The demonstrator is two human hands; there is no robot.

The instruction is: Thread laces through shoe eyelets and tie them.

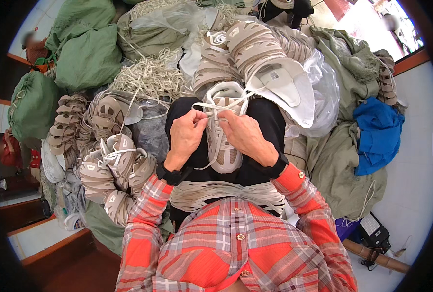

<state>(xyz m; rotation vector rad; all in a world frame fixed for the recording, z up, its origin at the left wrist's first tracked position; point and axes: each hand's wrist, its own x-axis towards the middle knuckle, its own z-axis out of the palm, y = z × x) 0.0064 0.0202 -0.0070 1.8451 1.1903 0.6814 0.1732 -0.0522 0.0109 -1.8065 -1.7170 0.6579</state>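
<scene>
A beige and white sneaker upper [226,159] rests on my lap between my knees, its toe toward me. Its pale flat shoelace [205,105] runs through the eyelets, with loose lengths crossing over the tongue. My left hand [186,135] pinches the lace at the left side of the eyelet rows. On the other side, my right hand [246,135] is closed on the lace just over the eyelets, fingertips close to the left ones. Exactly which strand each hand grips is partly hidden by the fingers. A bundle of pale laces [226,193] lies across my lap near my waist.
Stacked shoe uppers [255,44] lean just beyond my knees, with white insole-like pieces [287,90] beside them. More uppers [117,163] pile up at the left. Loose laces [148,75] heap farther back. Green sacks [87,48] and a blue cloth [378,134] surround me.
</scene>
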